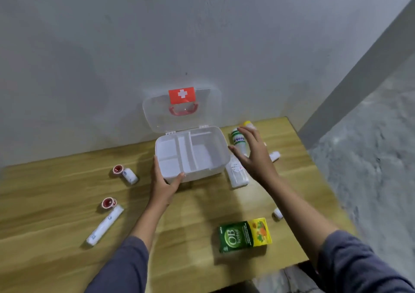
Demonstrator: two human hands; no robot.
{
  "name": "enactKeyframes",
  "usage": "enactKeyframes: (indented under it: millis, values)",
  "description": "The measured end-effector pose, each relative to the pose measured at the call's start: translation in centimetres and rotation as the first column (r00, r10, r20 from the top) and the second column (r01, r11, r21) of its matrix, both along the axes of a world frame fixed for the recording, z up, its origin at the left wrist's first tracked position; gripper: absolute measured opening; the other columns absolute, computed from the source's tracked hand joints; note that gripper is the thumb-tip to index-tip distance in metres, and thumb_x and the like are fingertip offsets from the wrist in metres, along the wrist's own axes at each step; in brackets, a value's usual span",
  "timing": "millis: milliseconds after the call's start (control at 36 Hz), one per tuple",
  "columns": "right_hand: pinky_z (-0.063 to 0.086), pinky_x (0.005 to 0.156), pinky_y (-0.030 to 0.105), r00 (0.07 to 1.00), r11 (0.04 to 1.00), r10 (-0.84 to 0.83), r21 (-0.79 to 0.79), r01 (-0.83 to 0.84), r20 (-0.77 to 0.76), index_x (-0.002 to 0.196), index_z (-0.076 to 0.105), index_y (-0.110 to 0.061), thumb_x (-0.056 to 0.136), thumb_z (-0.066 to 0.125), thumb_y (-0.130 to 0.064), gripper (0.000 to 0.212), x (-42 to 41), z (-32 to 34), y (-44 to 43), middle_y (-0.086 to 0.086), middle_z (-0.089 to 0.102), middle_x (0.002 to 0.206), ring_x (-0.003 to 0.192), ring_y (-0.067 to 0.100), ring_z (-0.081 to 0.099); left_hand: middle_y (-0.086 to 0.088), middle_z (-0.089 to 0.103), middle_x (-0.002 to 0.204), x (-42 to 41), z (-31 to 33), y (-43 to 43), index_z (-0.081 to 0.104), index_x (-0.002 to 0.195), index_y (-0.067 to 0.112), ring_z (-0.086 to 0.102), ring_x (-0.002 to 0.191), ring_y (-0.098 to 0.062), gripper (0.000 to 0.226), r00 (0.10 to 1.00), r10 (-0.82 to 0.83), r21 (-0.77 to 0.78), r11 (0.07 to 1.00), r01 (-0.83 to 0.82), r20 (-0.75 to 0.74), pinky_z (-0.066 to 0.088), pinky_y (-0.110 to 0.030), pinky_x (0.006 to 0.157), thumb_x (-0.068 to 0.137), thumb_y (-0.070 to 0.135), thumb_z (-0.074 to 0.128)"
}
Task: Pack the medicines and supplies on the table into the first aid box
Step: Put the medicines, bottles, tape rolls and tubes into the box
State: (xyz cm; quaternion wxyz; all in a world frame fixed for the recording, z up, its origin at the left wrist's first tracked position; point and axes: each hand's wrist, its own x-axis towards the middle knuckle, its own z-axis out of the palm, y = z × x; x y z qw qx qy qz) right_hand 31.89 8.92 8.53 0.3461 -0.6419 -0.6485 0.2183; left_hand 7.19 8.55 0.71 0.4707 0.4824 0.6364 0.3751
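Our left hand [165, 183] steadies the empty box [193, 155]; our right hand [252, 152], grip spread and holding nothing, should close squarely around the green bottle [238, 142].

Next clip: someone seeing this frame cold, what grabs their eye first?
The open first aid box at the table's far edge, its clear lid with a red cross sticker up against the wall and its tray empty. The left hand grips the box's near left corner while the right hand hovers open beside its right end. Next, the green and yellow OB Herbal carton lying near the front right.
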Motion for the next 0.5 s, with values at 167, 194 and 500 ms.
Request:
enactKeyframes:
  millis: [167,194,500]
  values:
    - [0.044,0.097,0.029,0.985,0.958,0.119,-0.275,-0.080,0.127,0.136,0.037,-0.025,0.084,0.054,-0.050,0.060,-0.7,-3.6,-10.5,-0.007,0.040,0.139,0.124,0.008,0.045,0.000,0.008,0.156,-0.1,0.0,0.2,-0.002,0.147,0.021,0.014,0.141,-0.013,0.097,0.999,-0.045,0.033,0.998,0.045,0.017,0.017,-0.023,0.105,0.080,0.021,0.069]
    - [0.043,0.098,0.028,0.974,0.939,0.172,-0.323,-0.116,0.150,0.137,0.035,-0.027,0.082,0.052,-0.056,0.065,-0.8,-4.1,-11.9,-0.008,0.039,0.140,0.124,0.008,0.044,-0.001,0.008,0.156,-0.2,0.0,0.2,-0.002,0.147,0.021,0.013,0.141,-0.014,0.098,0.999,-0.046,0.041,0.998,0.045,0.012,0.017,-0.023,0.105,0.080,0.022,0.069]
    - [0.033,0.109,0.040,0.842,0.910,0.330,-0.382,-0.163,0.427,0.135,0.041,-0.017,0.073,0.065,-0.028,0.068,-2.5,-8.8,-16.4,0.004,0.048,0.137,0.125,0.027,0.045,0.000,0.003,0.156,-0.4,-0.3,0.6,-0.004,0.147,0.021,0.010,0.142,-0.014,0.101,0.998,-0.064,0.061,0.996,0.065,-0.022,0.015,-0.023,0.108,0.079,0.025,0.070]
